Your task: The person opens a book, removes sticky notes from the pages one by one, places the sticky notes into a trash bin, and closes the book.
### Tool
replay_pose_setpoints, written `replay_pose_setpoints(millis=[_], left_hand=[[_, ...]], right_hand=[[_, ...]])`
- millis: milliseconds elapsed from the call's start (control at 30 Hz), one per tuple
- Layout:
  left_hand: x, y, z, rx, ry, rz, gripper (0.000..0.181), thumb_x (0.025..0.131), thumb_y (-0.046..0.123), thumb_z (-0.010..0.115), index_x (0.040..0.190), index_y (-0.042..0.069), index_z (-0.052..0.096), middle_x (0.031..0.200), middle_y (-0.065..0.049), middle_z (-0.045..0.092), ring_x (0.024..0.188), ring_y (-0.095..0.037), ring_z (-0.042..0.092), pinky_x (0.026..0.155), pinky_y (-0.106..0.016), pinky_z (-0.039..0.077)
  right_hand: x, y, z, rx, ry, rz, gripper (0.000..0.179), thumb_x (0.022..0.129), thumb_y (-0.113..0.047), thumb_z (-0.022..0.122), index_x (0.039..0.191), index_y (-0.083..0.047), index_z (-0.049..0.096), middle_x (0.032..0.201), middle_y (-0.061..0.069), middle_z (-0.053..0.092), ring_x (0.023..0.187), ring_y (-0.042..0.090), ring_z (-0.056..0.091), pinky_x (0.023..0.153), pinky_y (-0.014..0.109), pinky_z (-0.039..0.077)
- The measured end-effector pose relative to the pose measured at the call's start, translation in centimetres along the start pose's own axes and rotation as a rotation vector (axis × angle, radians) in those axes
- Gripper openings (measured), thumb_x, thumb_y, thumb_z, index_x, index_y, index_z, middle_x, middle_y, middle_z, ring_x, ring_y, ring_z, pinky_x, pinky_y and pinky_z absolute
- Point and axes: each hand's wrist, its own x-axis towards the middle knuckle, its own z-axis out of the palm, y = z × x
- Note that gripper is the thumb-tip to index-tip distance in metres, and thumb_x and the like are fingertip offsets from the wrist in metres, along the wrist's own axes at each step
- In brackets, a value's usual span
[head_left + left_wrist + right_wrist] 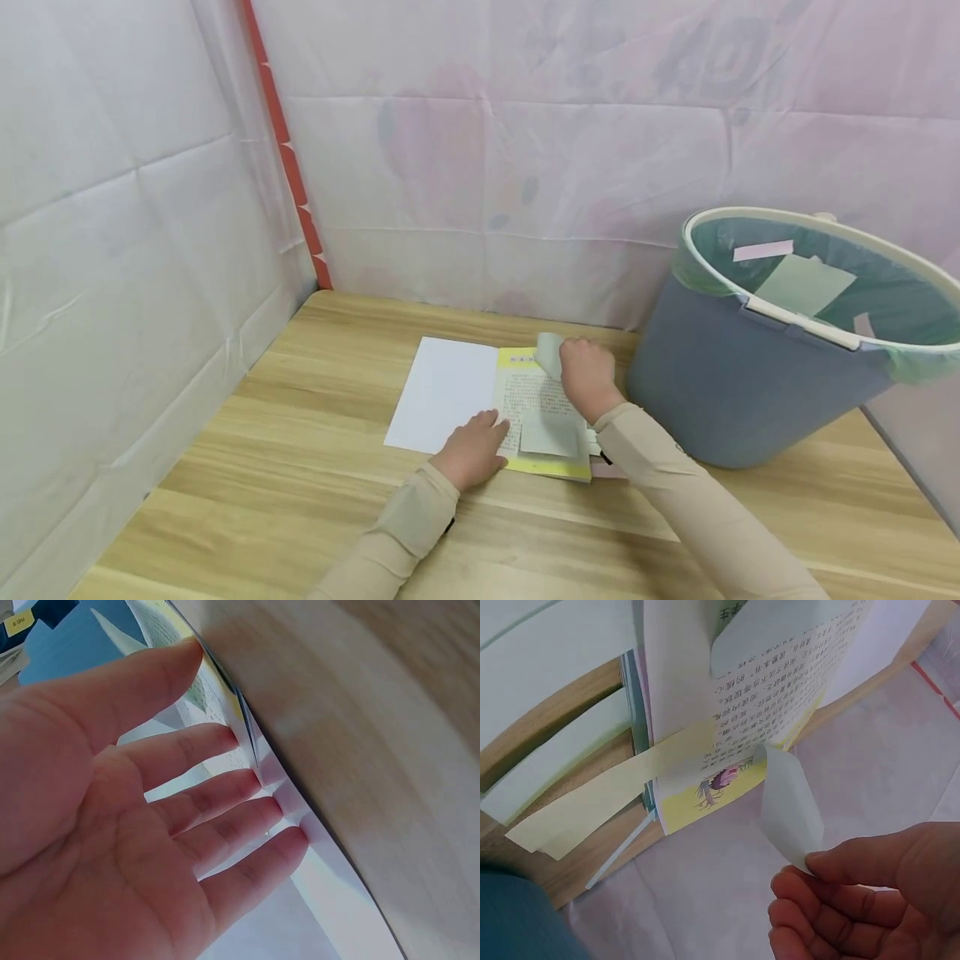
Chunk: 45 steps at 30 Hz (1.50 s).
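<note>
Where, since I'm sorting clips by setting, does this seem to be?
Probably a makeshift indoor work corner, though the wider room is hidden: creased sheets hang around a wood-grain table, and a lined bin stands on it near an open book.

Light-brown wood-grain tabletop (217, 475), set into a corner: creased white sheet (90, 125) hanging at left, creased pinkish-white sheet (585, 167) with faded pink and blue-grey print hanging behind. Red strip (287, 158) with small white marks, running down the corner between the two. Soft light, with dim shadows on the wood.
</note>
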Motion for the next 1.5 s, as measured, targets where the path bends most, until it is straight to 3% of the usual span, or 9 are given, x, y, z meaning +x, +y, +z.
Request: replay_pose_setpoints(millis=[467, 567, 800, 967, 1200, 1267, 1367, 1433, 1500], left_hand=[[0.0, 0.0, 0.2, -0.009, -0.014, 0.003, 0.054, 0.092, 0.025, 0.066, 0.139, 0.005, 0.049, 0.149, -0.015, 0.04, 0.138, -0.03, 0.036, 0.106, -0.047, 0.038], [0.1, 0.2, 0.4, -0.005, -0.018, 0.016, 0.054, 0.091, 0.025, 0.066, 0.139, 0.005, 0.05, 0.149, -0.014, 0.04, 0.138, -0.03, 0.036, 0.106, -0.047, 0.038], [0.5, 0.2, 0.9, -0.008, -0.031, 0.05, 0.054, 0.092, 0.025, 0.066, 0.139, 0.005, 0.049, 0.149, -0.015, 0.04, 0.138, -0.03, 0.036, 0.106, -0.048, 0.038], [0.2, -0.5, 1.1, -0.031, -0.024, 0.051, 0.054, 0.091, 0.024, 0.067, 0.138, 0.003, 0.05, 0.148, -0.017, 0.04, 0.137, -0.032, 0.037, 0.105, -0.049, 0.039], [-0.6, -1.8, 0.9, -0.08, -0.001, 0.045, 0.052, 0.09, 0.02, 0.067, 0.136, 0.0, 0.051, 0.147, -0.02, 0.04, 0.137, -0.035, 0.036, 0.105, -0.052, 0.038], [-0.7, -2.2, 0.8, -0.085, 0.001, 0.038, 0.052, 0.091, 0.019, 0.067, 0.136, -0.001, 0.051, 0.147, -0.021, 0.04, 0.137, -0.036, 0.036, 0.105, -0.053, 0.037], [-0.7, -2.4, 0.4, -0.089, 0.002, 0.033, 0.052, 0.091, 0.019, 0.066, 0.136, -0.001, 0.05, 0.147, -0.021, 0.04, 0.136, -0.037, 0.036, 0.105, -0.054, 0.037], [-0.7, -2.4, 0.2, -0.09, 0.006, 0.032, 0.052, 0.091, 0.019, 0.066, 0.136, -0.002, 0.05, 0.146, -0.022, 0.04, 0.136, -0.037, 0.036, 0.104, -0.054, 0.038], [-0.7, -2.4, 0.0, -0.09, 0.009, 0.035, 0.052, 0.091, 0.018, 0.066, 0.136, -0.002, 0.05, 0.146, -0.022, 0.04, 0.136, -0.038, 0.036, 0.104, -0.055, 0.038]], right_hand=[[-0.6, 1.3, -1.4, 0.051, 0.088, 0.037, 0.014, 0.083, 0.011, 0.059, 0.07, 0.006, 0.061, 0.065, 0.015, 0.057, 0.053, 0.021, 0.053, 0.04, 0.034, 0.045], [-1.2, 1.8, -1.8, 0.071, 0.13, 0.048, 0.002, 0.082, 0.011, 0.06, 0.082, 0.011, 0.062, 0.075, 0.021, 0.061, 0.064, 0.03, 0.06, 0.048, 0.039, 0.051], [-3.3, 2.4, -3.3, 0.143, 0.237, 0.02, 0.026, 0.078, 0.015, 0.063, 0.103, 0.014, 0.057, 0.093, 0.026, 0.057, 0.086, 0.04, 0.055, 0.075, 0.047, 0.05], [-5.0, 2.1, -5.2, 0.264, 0.462, -0.094, 0.025, 0.082, 0.018, 0.059, 0.106, 0.01, 0.057, 0.094, 0.024, 0.058, 0.085, 0.039, 0.055, 0.073, 0.047, 0.05], [-6.7, 1.9, -10.3, 0.327, 0.932, -0.32, 0.016, 0.081, 0.016, 0.059, 0.093, 0.006, 0.062, 0.087, 0.02, 0.062, 0.079, 0.038, 0.059, 0.067, 0.047, 0.051], [-6.9, 2.1, -11.8, 0.352, 1.085, -0.308, 0.015, 0.08, 0.015, 0.061, 0.089, 0.004, 0.066, 0.085, 0.019, 0.064, 0.077, 0.039, 0.059, 0.066, 0.049, 0.05], [-7.0, 3.0, -13.6, 0.374, 1.276, -0.185, 0.013, 0.081, 0.012, 0.063, 0.085, 0.002, 0.069, 0.082, 0.019, 0.065, 0.076, 0.043, 0.058, 0.068, 0.05, 0.048], [-7.0, 4.2, -14.5, 0.37, 1.313, -0.075, 0.01, 0.085, 0.007, 0.061, 0.085, 0.002, 0.07, 0.082, 0.021, 0.066, 0.078, 0.045, 0.058, 0.073, 0.048, 0.049], [-7.1, 5.8, -15.2, 0.352, 1.272, 0.021, 0.014, 0.089, 0.003, 0.058, 0.086, 0.004, 0.071, 0.084, 0.023, 0.066, 0.08, 0.047, 0.056, 0.077, 0.048, 0.048]])
